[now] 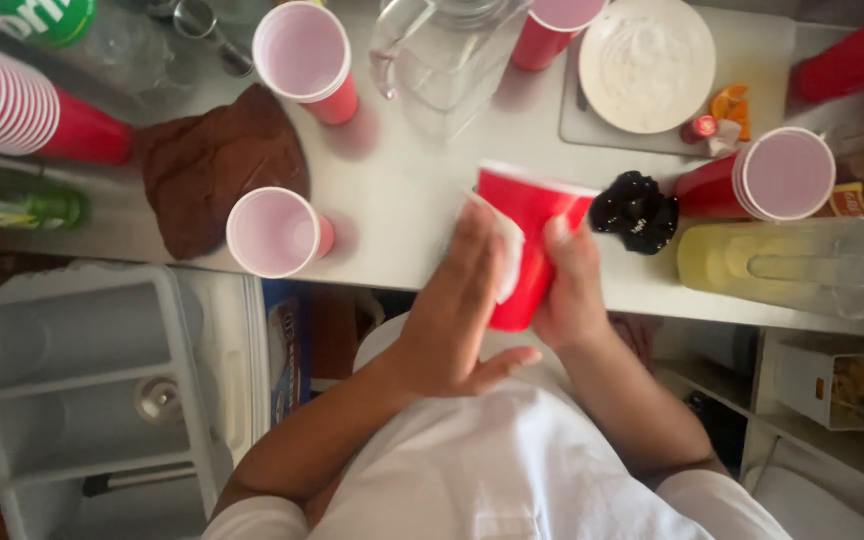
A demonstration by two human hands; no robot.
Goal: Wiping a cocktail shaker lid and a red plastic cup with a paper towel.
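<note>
— What's going on at the counter's edge?

— A person in a white shirt holds a red cup (pixel 527 240) near the centre of the frame, tipped on its side above the front edge of the white counter (pixel 402 200). The right hand (pixel 572 290) wraps its fingers around the cup's right side. The left hand (pixel 457 315) lies flat and open against the cup's left side, pressing what looks like a white cloth (pixel 507 255) to it.

— What crowds the cup?

— Just right of it sits a black scrunchie (pixel 637 210), and beyond that a red cup on its side (pixel 767 175) and a pitcher of yellow drink (pixel 782 265) along the right edge. Left of the hands, two upright cups show their pale insides: one at the counter's front edge (pixel 274 232), another higher up (pixel 307 55). Between them lies a crumpled brown cloth (pixel 217 165).

— And farther back?

— A clear empty jug (pixel 442 50) at top centre, a white plate (pixel 647 62) on a grey board at upper right, and a long stack of red cups (pixel 22 110) lying sideways at upper left. A green bottle (pixel 22 208) lies below that stack. A grey bin with compartments (pixel 82 380) fills the lower left, beneath the counter.
</note>
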